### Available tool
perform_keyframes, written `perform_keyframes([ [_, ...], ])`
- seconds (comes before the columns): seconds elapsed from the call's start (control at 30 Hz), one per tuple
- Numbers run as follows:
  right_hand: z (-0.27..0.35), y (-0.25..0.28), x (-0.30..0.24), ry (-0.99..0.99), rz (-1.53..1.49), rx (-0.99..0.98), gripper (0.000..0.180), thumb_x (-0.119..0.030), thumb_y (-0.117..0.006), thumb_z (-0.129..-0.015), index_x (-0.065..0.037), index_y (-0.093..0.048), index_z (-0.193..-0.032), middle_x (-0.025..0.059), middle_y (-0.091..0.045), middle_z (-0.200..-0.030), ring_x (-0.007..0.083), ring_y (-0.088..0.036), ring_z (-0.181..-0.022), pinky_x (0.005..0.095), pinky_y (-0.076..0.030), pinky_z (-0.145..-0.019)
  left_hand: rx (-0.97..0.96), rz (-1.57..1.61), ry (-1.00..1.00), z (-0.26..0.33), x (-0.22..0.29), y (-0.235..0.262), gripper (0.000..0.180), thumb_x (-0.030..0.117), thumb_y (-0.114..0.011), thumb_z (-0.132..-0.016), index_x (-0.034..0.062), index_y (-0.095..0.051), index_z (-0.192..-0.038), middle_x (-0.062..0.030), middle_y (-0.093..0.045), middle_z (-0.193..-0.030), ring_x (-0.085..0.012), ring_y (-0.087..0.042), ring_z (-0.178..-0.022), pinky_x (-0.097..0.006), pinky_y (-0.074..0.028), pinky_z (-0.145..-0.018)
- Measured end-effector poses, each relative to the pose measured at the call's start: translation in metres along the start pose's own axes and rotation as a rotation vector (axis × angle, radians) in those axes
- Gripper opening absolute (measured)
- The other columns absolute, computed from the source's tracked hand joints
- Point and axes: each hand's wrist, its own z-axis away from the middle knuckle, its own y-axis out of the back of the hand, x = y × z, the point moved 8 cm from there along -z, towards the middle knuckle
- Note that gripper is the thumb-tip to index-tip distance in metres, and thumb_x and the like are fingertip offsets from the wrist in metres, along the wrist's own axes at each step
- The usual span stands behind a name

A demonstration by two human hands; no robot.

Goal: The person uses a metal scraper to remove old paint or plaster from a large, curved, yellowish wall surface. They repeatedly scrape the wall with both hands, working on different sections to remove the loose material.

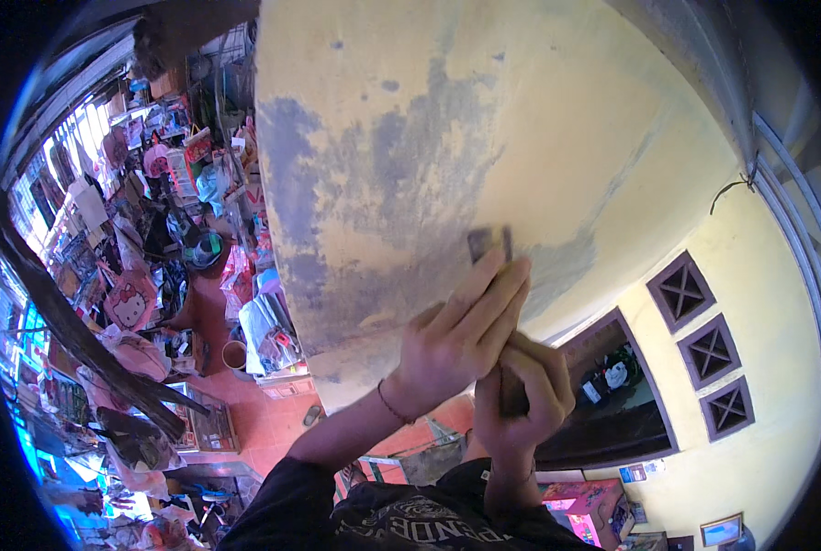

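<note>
Toward lower edge of smooth yellow plaster wall [594, 119], mottled grey: small rectangular block [477, 246], dark, blurred, gripped in extended fingers of left hand [443, 358]; right hand [534, 404] curled, grip unclear.

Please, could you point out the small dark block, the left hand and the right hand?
Small dark block [478, 245]: head view, its blurred left part.
Left hand [445, 349]: head view, middle of the hand.
Right hand [541, 404]: head view, near its middle.
</note>
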Motion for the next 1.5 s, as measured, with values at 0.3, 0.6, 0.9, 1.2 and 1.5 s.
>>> perform_keyframes([
  [0.3,-0.001,0.006,-0.011,0.051,-0.079,0.072,0.019,0.007,-0.075,-0.08,-0.001,-0.073,-0.098,0.017,-0.073,-0.104,0.0304,-0.074,-0.09,0.0346,-0.06,-0.078,-0.044,0.01,-0.013,0.003,0.0,0.0,0.03,0.008,-0.067,-0.087,0.0116,-0.079,-0.114,0.0036,-0.069,-0.135,-0.0148,-0.059,-0.134,-0.018,-0.055,-0.065],
  [0.6,-0.002,-0.001,-0.012,0.024,-0.039,0.002,0.02,0.003,-0.077,-0.08,-0.002,-0.073,-0.098,0.0156,-0.074,-0.105,0.0292,-0.075,-0.091,0.0342,-0.061,-0.076,0.054,-0.029,-0.055,0.002,0.001,0.011,0.031,0.01,-0.067,-0.087,0.0118,-0.078,-0.116,0.0029,-0.068,-0.137,-0.0151,-0.058,-0.136,-0.017,-0.056,-0.069],
  [0.9,-0.005,0.001,-0.014,-0.056,-0.024,-0.042,0.021,0.004,-0.077,-0.08,-0.006,-0.075,-0.099,0.0131,-0.074,-0.109,0.0206,-0.076,-0.081,0.0288,-0.059,-0.06,0.049,-0.073,-0.056,0.001,-0.002,0.014,0.03,0.013,-0.068,-0.088,0.012,-0.079,-0.115,0.0019,-0.07,-0.133,-0.0166,-0.061,-0.132,-0.019,-0.058,-0.073],
  [1.2,0.0,-0.005,-0.014,-0.04,-0.008,-0.019,0.021,0.003,-0.078,-0.081,-0.005,-0.075,-0.1,0.0124,-0.074,-0.108,0.0247,-0.076,-0.085,0.0317,-0.061,-0.069,0.016,-0.048,-0.001,0.001,-0.004,0.014,0.028,0.013,-0.07,-0.089,0.0122,-0.079,-0.115,0.0012,-0.07,-0.133,-0.0169,-0.062,-0.131,-0.019,-0.058,-0.077],
  [1.5,-0.001,-0.007,-0.012,-0.09,0.05,-0.051,0.022,0.001,-0.078,-0.08,-0.005,-0.074,-0.101,0.014,-0.074,-0.11,0.0275,-0.075,-0.087,0.0337,-0.061,-0.07,-0.059,-0.029,0.056,-0.004,-0.008,0.011,0.028,0.013,-0.076,-0.085,0.0174,-0.081,-0.112,0.0054,-0.075,-0.125,-0.0165,-0.068,-0.121,-0.024,-0.059,-0.084],
])
